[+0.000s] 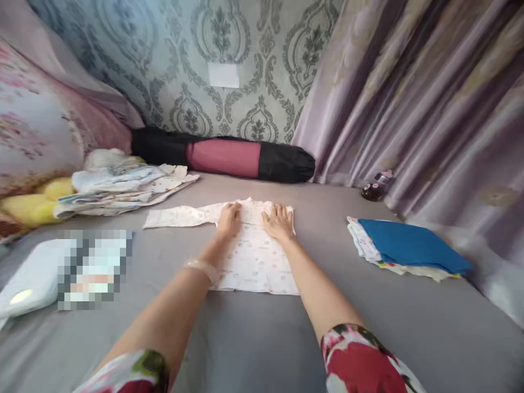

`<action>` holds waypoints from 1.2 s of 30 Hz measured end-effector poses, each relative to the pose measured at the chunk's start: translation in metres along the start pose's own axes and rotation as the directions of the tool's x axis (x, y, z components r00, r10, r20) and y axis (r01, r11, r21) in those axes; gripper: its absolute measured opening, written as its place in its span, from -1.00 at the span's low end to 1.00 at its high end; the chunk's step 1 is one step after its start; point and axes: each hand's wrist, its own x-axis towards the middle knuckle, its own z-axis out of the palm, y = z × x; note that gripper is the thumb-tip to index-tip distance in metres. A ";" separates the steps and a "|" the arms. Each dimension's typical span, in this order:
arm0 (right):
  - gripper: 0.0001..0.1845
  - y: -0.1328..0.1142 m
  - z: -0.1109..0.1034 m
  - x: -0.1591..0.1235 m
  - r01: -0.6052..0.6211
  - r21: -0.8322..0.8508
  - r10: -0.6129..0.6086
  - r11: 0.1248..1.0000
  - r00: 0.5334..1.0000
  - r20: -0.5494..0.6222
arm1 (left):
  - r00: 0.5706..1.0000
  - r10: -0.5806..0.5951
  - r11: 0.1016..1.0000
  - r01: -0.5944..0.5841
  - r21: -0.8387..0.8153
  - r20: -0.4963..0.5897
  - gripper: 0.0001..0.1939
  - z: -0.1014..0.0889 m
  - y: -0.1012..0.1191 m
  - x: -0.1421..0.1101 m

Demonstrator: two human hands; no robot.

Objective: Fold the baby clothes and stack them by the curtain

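A small white long-sleeved shirt (257, 262) with a faint print lies spread on the grey sheet. One sleeve (176, 216) stretches out to the left; on the right side the cloth ends in a straight edge and no sleeve sticks out. My left hand (230, 219) rests on the upper left part of the shirt, its fingers slightly bent against the cloth. Flat on the upper right part lies my right hand (279, 221), fingers a little apart. Neither hand lifts the fabric.
To the right sits a folded stack topped with blue cloth (413, 246). Rumpled clothes (131, 183) lie at the back left, near a yellow plush item (36, 202). A black and red roll bag (223, 157) lines the wall. A dark bottle (376, 186) leans by the curtain; a white case (41, 275) lies left.
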 end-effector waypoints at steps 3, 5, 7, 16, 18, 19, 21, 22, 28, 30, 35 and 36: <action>-0.26 -0.001 0.001 0.003 -0.015 -0.008 0.015 1.000 1.000 0.014 | 1.000 0.008 1.000 -0.008 -0.002 -0.006 -0.65 0.000 -0.001 0.000; -0.26 0.001 -0.002 0.006 -0.016 -0.006 0.017 1.000 0.998 0.059 | 1.000 0.010 1.000 -0.010 -0.003 -0.014 -0.66 0.001 -0.001 0.000; -0.28 0.005 -0.006 0.008 -0.008 -0.006 0.009 1.000 0.993 0.120 | 1.000 0.012 1.000 -0.012 -0.004 -0.025 -0.66 0.003 -0.002 0.000; -0.24 0.029 -0.009 0.007 -0.050 -0.070 0.055 0.996 0.995 0.082 | 0.999 0.044 0.998 -0.043 0.052 -0.027 -0.60 0.009 -0.008 0.002; -0.24 0.029 -0.008 0.008 -0.049 -0.070 0.054 0.996 0.995 0.079 | 0.999 0.038 0.997 -0.036 0.066 -0.024 -0.60 0.010 -0.009 0.002; -0.24 0.029 -0.007 0.008 -0.048 -0.069 0.054 0.996 0.995 0.081 | 0.999 0.033 0.997 -0.032 0.074 -0.019 -0.59 0.009 -0.009 0.002; -0.24 0.029 -0.007 0.009 -0.049 -0.066 0.054 0.997 0.995 0.087 | 1.000 0.030 0.995 -0.030 0.093 -0.005 -0.59 0.009 -0.009 0.002; -0.24 0.029 -0.008 0.009 -0.050 -0.065 0.056 0.997 0.994 0.091 | 0.999 0.032 0.994 -0.032 0.102 0.001 -0.59 0.009 -0.009 0.002; -0.23 0.027 -0.013 0.011 -0.067 -0.070 0.076 0.995 0.987 0.138 | 0.999 0.049 0.992 -0.050 0.114 0.013 -0.46 0.009 -0.008 0.001; -0.24 0.026 -0.016 0.012 -0.072 -0.084 0.084 0.994 0.984 0.158 | 0.999 0.038 0.991 -0.039 0.128 0.009 -0.45 0.009 -0.006 0.000; -0.29 0.013 -0.022 0.015 -0.073 -0.136 0.086 0.988 0.992 0.094 | 0.998 0.032 0.981 -0.021 0.195 -0.054 -0.58 0.004 0.011 -0.002; -0.30 0.008 -0.021 0.014 -0.049 -0.139 0.057 0.989 0.997 0.050 | 0.998 0.052 0.975 -0.041 0.220 -0.043 -0.58 0.002 0.016 -0.004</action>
